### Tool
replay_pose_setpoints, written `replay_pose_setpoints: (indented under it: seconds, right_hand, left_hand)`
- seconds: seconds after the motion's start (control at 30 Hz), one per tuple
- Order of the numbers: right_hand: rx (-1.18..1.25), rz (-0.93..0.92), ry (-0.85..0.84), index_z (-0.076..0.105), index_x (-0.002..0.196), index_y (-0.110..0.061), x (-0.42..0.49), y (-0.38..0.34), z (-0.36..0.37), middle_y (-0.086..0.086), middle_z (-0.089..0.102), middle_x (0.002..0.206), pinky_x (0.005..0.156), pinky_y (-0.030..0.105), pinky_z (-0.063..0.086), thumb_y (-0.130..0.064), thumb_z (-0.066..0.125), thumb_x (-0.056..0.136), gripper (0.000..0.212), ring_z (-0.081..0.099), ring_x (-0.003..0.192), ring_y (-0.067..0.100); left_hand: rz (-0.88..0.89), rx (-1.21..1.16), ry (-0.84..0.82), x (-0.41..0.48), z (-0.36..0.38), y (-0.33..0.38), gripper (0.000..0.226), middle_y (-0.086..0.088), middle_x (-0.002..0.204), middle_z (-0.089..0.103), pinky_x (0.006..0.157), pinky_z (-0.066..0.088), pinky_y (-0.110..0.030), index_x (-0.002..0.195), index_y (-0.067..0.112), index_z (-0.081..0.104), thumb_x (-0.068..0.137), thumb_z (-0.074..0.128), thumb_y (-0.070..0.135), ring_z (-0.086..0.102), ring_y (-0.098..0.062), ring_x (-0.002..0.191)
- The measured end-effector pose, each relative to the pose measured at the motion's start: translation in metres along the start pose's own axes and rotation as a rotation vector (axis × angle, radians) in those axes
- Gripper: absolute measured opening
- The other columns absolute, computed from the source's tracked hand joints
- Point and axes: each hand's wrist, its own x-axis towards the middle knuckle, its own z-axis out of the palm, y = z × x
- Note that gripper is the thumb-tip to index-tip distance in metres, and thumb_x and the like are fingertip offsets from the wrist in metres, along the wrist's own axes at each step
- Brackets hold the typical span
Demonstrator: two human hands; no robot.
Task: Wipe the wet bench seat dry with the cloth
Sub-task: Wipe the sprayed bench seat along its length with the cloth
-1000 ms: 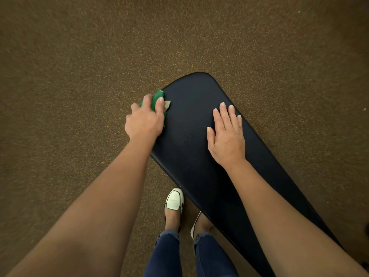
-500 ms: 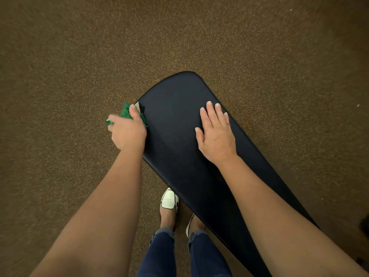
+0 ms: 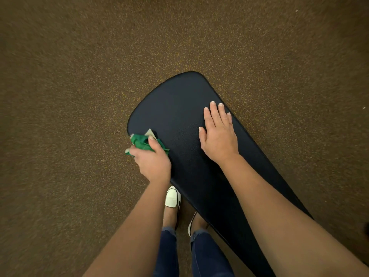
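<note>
- Hands at work over a dark bench seat (image 3: pixel 179 108), seen from the head camera looking straight down.
- The left hand (image 3: pixel 151 160) reaches in from the lower left, knuckles up. Its fingers are curled tight round a bunched green cloth (image 3: pixel 140 142), which it grips at the seat's left edge.
- The cloth lies against that edge, near the rounded far end. Part of it is on the seat and part hangs past the rim over the floor. A pale scrap shows at its top.
- The right hand (image 3: pixel 218 134) lies palm down on the seat toward the right side. Its fingers are straight and close together, the thumb is spread, and it grasps nothing.
- Both bare forearms run up from the bottom of the frame, the right one crossing above the seat's length.
- The seat is navy-black, lightly textured and round-cornered, and it runs from centre frame down to the lower right. Whether it is wet cannot be told.
- Brown speckled floor (image 3: pixel 79 76) fills the rest of the frame, blurred toward the edges.
- The count is two hands, one cloth and one seat. Below them are two cream shoes (image 3: pixel 172 197), the right one half hidden under the seat, and two legs in blue jeans (image 3: pixel 167 254) with frayed hems.
</note>
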Motion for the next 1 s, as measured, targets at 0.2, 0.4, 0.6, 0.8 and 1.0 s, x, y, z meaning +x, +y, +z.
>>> replay_pose_setpoints:
  seconds: [0.2, 0.4, 0.6, 0.8, 1.0]
  right_hand:
    - [-0.024, 0.012, 0.005, 0.021, 0.151, -0.007, 0.000, -0.003, 0.002, 0.012, 0.011, 0.160, 0.118, 0.042, 0.001, -0.030, 0.037, 0.101, 0.058, 0.004, 0.148, 0.029]
    - [-0.024, 0.014, 0.020, 0.024, 0.150, -0.005, -0.001, -0.005, 0.003, 0.014, 0.015, 0.159, 0.118, 0.043, 0.004, -0.029, 0.039, 0.100, 0.057, 0.007, 0.148, 0.031]
    - [-0.007, -0.013, 0.029, 0.026, 0.150, -0.004, -0.002, -0.002, 0.002, 0.015, 0.017, 0.159, 0.118, 0.043, 0.006, -0.028, 0.041, 0.100, 0.057, 0.009, 0.147, 0.031]
    - [0.013, -0.020, 0.047, 0.032, 0.147, -0.002, -0.004, -0.001, 0.008, 0.017, 0.024, 0.156, 0.117, 0.047, 0.013, -0.030, 0.036, 0.098, 0.056, 0.017, 0.146, 0.033]
    - [-0.001, -0.024, 0.046, 0.026, 0.149, -0.003, -0.004, 0.001, 0.008, 0.015, 0.018, 0.158, 0.118, 0.044, 0.006, -0.027, 0.041, 0.100, 0.057, 0.010, 0.147, 0.031]
  left_hand:
    - [-0.031, 0.000, -0.084, -0.038, 0.001, -0.023, 0.053, -0.020, 0.120, 0.052, 0.079, 0.042, -0.043, 0.130, 0.005, 0.030, 0.096, 0.042, 0.044, 0.056, -0.040, 0.101]
    - [0.133, 0.009, -0.208, -0.061, -0.006, -0.030, 0.060, -0.025, 0.137, 0.030, 0.098, 0.037, -0.042, 0.142, -0.002, 0.018, 0.098, 0.044, 0.029, 0.040, -0.040, 0.121]
    - [0.424, 0.134, -0.230, -0.026, 0.000, -0.046, 0.060, -0.023, 0.155, 0.000, 0.109, 0.028, -0.059, 0.145, 0.002, 0.020, 0.098, 0.039, 0.034, 0.005, -0.042, 0.143]
    - [0.640, 0.298, -0.077, -0.042, 0.009, -0.050, 0.049, -0.020, 0.153, 0.025, 0.114, 0.012, -0.060, 0.137, 0.005, 0.038, 0.096, 0.037, 0.032, 0.012, -0.041, 0.143]
    - [1.288, 0.713, -0.307, -0.034, 0.008, -0.035, 0.055, -0.013, 0.152, 0.033, 0.116, 0.014, -0.053, 0.140, 0.009, 0.040, 0.096, 0.030, 0.041, 0.021, -0.031, 0.143]
